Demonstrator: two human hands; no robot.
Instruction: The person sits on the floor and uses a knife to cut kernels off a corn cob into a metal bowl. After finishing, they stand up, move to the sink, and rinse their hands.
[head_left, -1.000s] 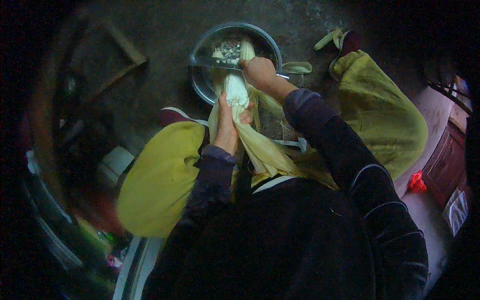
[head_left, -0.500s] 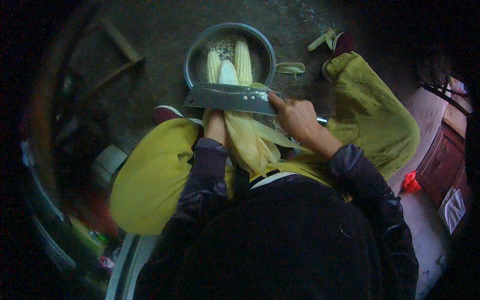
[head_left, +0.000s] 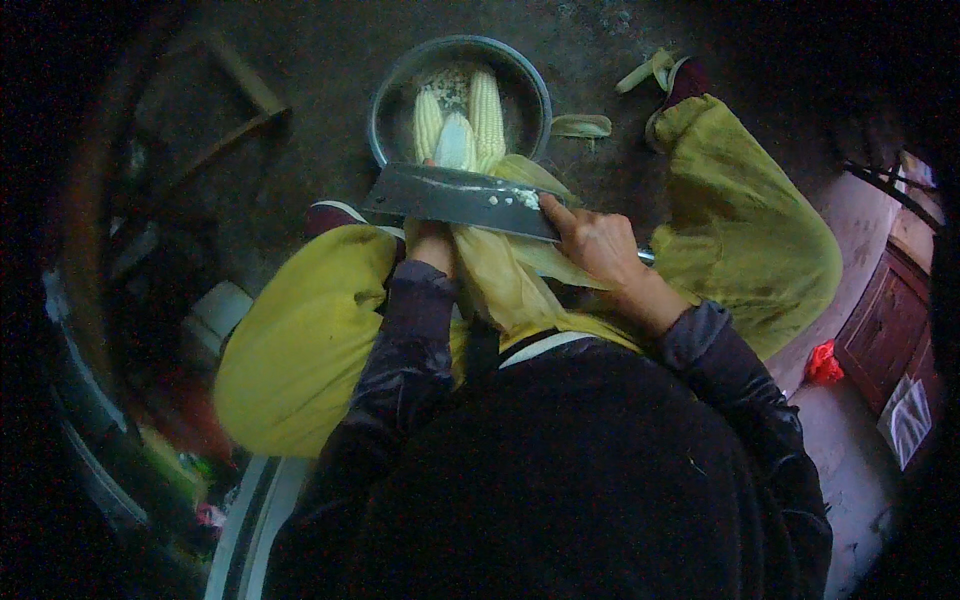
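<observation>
A metal basin [head_left: 382, 70] on the floor holds two pale ears of corn [head_left: 487, 115] with cut kernels scattered at its far side. Between them, the tip of a partly cut ear of corn [head_left: 456, 145] points into the basin. Its peeled-back husk [head_left: 505, 275] trails toward my lap. My left hand [head_left: 430, 243] grips that ear from the near side; the blade covers most of its fingers. My right hand [head_left: 595, 243] is closed round the handle of a wide cleaver [head_left: 450, 195], index finger along the blade. White bits cling to the cleaver, which lies across the ear.
Loose pieces of husk [head_left: 582, 126] lie on the floor right of the basin, others beside my right shoe [head_left: 688, 80]. A wooden frame [head_left: 245, 80] stands at far left. Low on the right are a red bag [head_left: 824, 363] and a dark red door panel [head_left: 885, 325].
The cleaver has tilted, its right end dropping slightly toward me. The right hand has shifted a little nearer and the husk leaf by the basin shows more.
</observation>
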